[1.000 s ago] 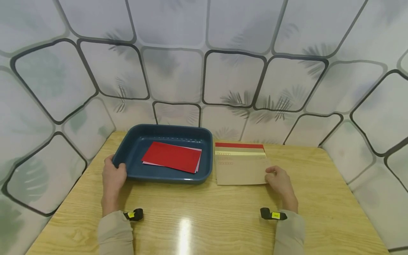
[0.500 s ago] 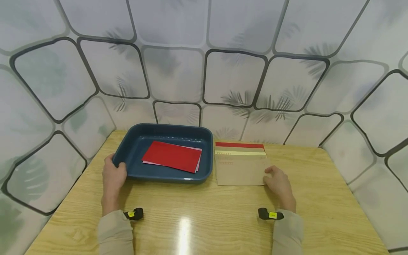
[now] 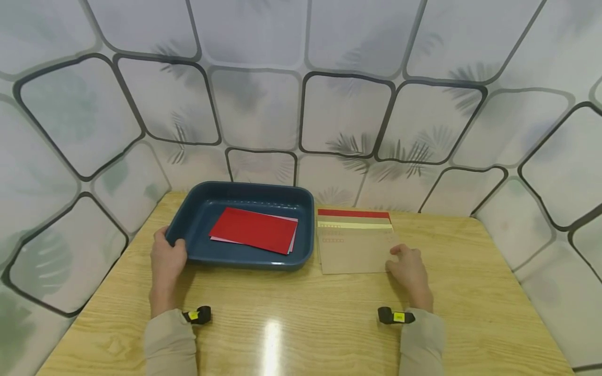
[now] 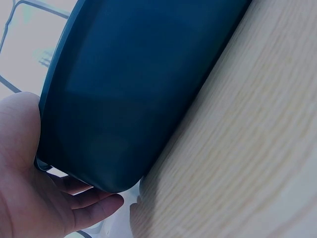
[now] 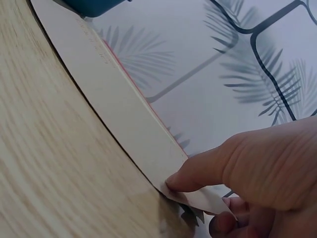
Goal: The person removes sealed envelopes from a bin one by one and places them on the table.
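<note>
My left hand grips the left front corner of a dark blue tray, thumb over the rim and fingers along the outer end wall. In the left wrist view, the tray's side hides part of those fingers. Inside the tray, a red envelope lies on paler ones. Right of the tray is a fanned stack of envelopes, with a tan envelope on top. My right hand pinches its lower right corner, thumb above and fingers below; in the right wrist view that corner of the envelope stands raised.
Behind the tan envelope, the edges of a yellow envelope and a red envelope show. Everything rests on a wooden table, against a patterned wall covering at the back and sides.
My right hand has slid slightly left at the tan envelope's corner, and the envelope's front edge has shifted a little. My left hand and the tray have stayed put.
</note>
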Demonstrator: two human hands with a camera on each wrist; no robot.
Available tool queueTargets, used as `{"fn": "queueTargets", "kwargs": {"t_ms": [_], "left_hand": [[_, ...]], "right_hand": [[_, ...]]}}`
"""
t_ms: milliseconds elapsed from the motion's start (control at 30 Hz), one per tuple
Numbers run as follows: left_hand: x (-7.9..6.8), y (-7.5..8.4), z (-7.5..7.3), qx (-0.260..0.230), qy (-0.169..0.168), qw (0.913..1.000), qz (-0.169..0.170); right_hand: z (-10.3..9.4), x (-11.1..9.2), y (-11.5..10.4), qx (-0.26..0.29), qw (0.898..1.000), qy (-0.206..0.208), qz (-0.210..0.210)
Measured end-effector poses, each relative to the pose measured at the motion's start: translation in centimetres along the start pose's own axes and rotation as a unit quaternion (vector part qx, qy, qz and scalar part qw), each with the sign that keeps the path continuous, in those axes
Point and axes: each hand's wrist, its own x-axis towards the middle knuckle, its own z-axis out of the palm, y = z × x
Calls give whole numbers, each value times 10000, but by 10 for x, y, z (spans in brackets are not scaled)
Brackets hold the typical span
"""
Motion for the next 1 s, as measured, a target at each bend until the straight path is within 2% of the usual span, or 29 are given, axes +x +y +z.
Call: {"fn": "queueTargets", "kwargs": {"t_ms": [200,500,800,1000], "left_hand": [[1,1,0,43,49,10000,25],[1,-1,0,13,57,10000,-32],[0,2,0,45,66,10000,-25],[0,3,0,54,38,10000,-44]], "right_hand": [[1,0,-1,-42,10000,-36,50],[-4,0,-5,276,9992,-70,-281],[-5,-4,-6,59,9996,-206,-179],[-4,-5,-7,-163,9992,-339,108]]}}
